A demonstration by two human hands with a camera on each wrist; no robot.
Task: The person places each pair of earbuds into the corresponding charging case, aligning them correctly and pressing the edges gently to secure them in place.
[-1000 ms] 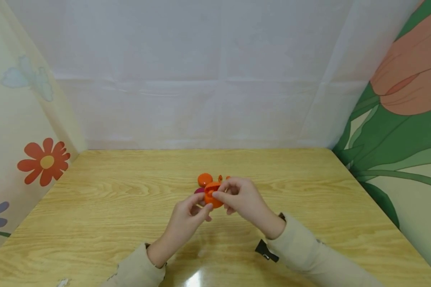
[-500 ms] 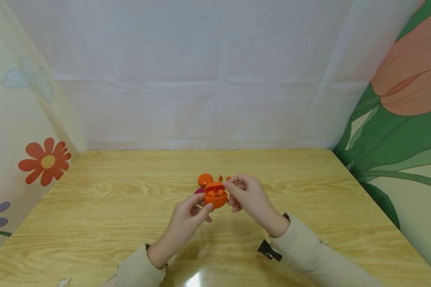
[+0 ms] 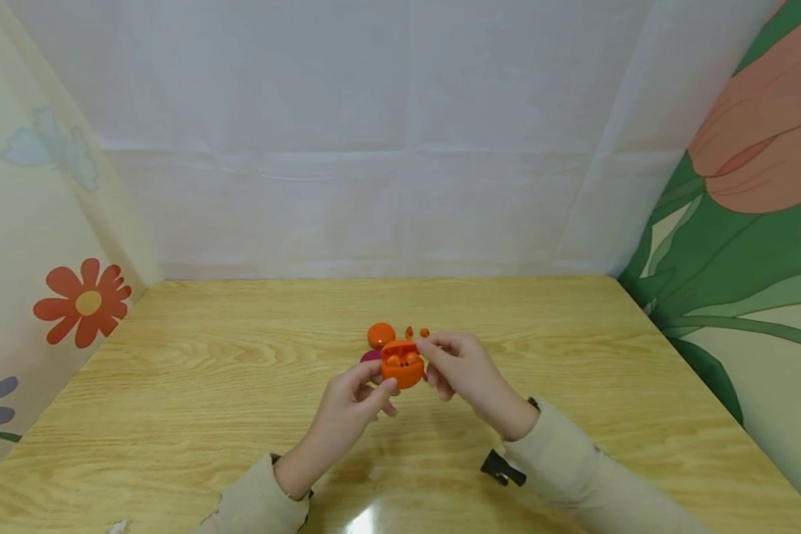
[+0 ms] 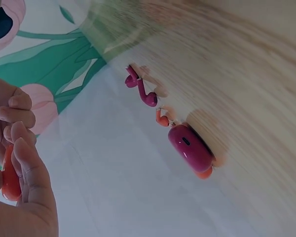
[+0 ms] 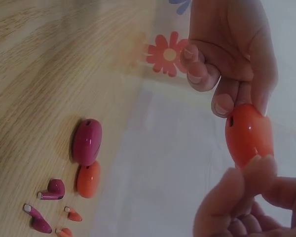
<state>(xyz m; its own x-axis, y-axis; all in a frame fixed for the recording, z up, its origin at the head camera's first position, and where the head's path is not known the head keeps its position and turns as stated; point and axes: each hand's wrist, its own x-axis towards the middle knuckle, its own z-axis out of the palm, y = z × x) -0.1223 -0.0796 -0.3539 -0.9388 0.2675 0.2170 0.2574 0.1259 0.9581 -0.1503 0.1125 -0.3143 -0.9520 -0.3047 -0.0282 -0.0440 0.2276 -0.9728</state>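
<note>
Compared with 1 second ago, the right hand [image 3: 457,367] has drawn back from over the open orange case [image 3: 403,378] to its right edge. From my end, the left hand [image 3: 354,393] holds that case raised between thumb and fingers; the right, fingers curled, seems to pinch the lid [image 3: 397,344]. If the left grip slackens or tips, I judge the 2 seated earbuds [image 3: 410,359] could spill; a badly seated bud could block the lid. A dropped case might scatter the 2 loose orange earbuds [image 3: 424,333] just beyond the right fingertips, or strike the closed orange case [image 3: 380,334] beyond the left.

Left fingers partly hide the magenta case [image 3: 371,356]; the right hand mostly covers the 2 magenta earbuds [image 4: 148,97]. I can't tell how firmly either hand grips.
</note>
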